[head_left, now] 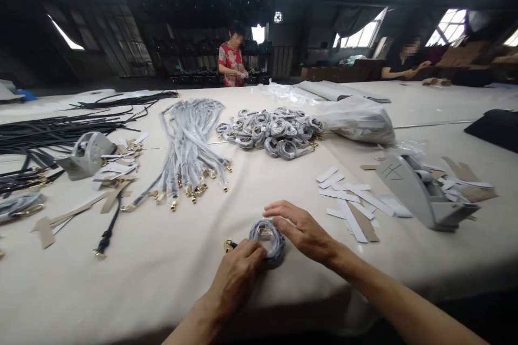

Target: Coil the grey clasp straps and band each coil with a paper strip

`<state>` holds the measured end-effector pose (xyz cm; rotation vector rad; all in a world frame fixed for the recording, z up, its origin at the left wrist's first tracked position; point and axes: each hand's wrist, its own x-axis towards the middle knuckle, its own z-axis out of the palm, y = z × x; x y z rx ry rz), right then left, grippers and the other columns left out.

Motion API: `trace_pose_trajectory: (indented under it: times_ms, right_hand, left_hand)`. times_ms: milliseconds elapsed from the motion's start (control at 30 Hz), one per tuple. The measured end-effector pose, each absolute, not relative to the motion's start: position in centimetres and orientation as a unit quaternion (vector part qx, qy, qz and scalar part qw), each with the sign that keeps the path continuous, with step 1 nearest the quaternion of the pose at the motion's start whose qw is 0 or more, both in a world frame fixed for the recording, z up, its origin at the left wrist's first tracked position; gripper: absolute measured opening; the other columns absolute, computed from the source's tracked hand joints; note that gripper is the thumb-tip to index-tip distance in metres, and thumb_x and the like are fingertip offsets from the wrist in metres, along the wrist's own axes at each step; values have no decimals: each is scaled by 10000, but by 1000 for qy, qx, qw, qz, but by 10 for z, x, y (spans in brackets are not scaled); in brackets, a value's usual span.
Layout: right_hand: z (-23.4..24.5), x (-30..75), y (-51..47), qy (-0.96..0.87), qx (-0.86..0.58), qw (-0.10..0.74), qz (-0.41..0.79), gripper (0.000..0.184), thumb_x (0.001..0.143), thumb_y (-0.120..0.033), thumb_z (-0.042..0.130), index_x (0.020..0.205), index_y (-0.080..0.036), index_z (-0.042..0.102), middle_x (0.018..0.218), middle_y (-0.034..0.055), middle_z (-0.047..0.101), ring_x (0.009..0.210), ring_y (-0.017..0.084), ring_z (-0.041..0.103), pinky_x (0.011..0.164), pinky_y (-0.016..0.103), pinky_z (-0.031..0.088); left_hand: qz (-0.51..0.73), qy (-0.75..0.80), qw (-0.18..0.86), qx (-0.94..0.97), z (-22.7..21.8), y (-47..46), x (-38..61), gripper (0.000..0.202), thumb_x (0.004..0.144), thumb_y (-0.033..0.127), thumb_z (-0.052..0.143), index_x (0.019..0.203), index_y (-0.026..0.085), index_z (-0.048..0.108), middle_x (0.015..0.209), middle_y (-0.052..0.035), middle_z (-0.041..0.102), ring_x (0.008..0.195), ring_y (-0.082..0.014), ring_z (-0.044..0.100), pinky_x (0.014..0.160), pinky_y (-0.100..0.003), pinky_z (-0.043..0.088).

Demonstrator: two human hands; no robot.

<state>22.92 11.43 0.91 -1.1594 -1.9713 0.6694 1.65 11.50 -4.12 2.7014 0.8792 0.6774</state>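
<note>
A grey strap wound into a small coil lies on the cream table near its front edge, with a gold clasp sticking out at its left. My left hand is closed on the coil's near side. My right hand rests over the coil's right side, fingers curved and pressing on it. Just beyond lie several white paper strips. A bundle of straight grey straps with gold clasps is spread further out to the left.
A heap of coiled grey straps and a plastic bag lie mid-table. Grey tape dispensers stand at right and left. Black straps cover the far left. Two other people work at the back.
</note>
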Motion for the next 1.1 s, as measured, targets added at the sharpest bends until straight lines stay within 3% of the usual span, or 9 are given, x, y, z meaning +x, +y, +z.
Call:
trace_pose_trajectory:
  times_ms: [100,200,300,400,467,567,667,867,1100]
  right_hand:
    - [5,204,133,-775,-537,304,134,468,996,-385,473,1427,-204,471,1511,115,445,1434,263,307,1199,511,191]
    - [-19,187,153,-771,-576,247,108,527,953,-452,545,1399,-176,507,1525,141,428,1460,329,250,1191,587,133]
    - [-32,196,159,-750,-611,238,86,495,975,-464,507,1391,-195,511,1500,111,473,1438,280,318,1195,524,204]
    - [-22,242,149,-712,-665,221,49,362,1039,-340,394,1312,-185,574,1388,101,584,1330,201,473,1134,391,356]
    - [-7,289,138,-679,-708,191,22,356,1054,-254,330,1214,-136,626,1275,130,645,1231,198,556,1076,377,416]
    - [10,357,125,-641,-758,117,-3,254,1004,-260,504,1192,-132,618,1231,114,644,1166,244,594,1008,473,469]
    - [12,391,122,-634,-773,19,12,246,943,-312,624,1123,-145,638,1141,79,663,1014,221,652,892,444,542]
    - [0,384,139,-621,-778,-97,6,288,941,-330,626,1151,-133,623,1161,99,644,1002,221,646,865,420,552]
    - [11,384,139,-598,-793,-113,-29,249,952,-342,609,1092,-139,641,1087,76,669,943,199,660,841,404,557]
  left_hand:
    - [263,284,100,917,-44,113,17,238,965,116,411,858,213,600,817,-22,650,732,-163,616,657,-231,494]
    - [290,267,90,914,-47,114,17,262,967,112,377,877,217,600,812,-33,654,721,-175,624,651,-245,514]
    - [294,255,85,917,-51,116,16,237,968,132,385,925,210,605,854,-49,668,753,-195,638,674,-276,543]
    - [299,255,81,916,-54,117,15,215,976,155,399,981,207,608,912,-62,678,796,-202,647,719,-294,556]
    - [302,255,83,915,-56,117,15,215,979,158,399,994,210,607,921,-63,680,808,-201,649,734,-294,555]
    - [313,254,86,911,-57,117,16,214,984,168,397,996,212,606,912,-64,678,806,-201,649,723,-292,551]
    - [315,251,88,911,-56,118,17,207,984,168,405,984,213,608,897,-61,677,794,-199,648,707,-290,550]
    - [327,258,76,906,-52,115,18,219,971,151,395,945,212,604,866,-60,671,774,-203,646,692,-293,546]
    - [358,291,125,878,-46,119,17,168,926,146,471,970,213,619,906,-57,680,814,-201,655,717,-297,535]
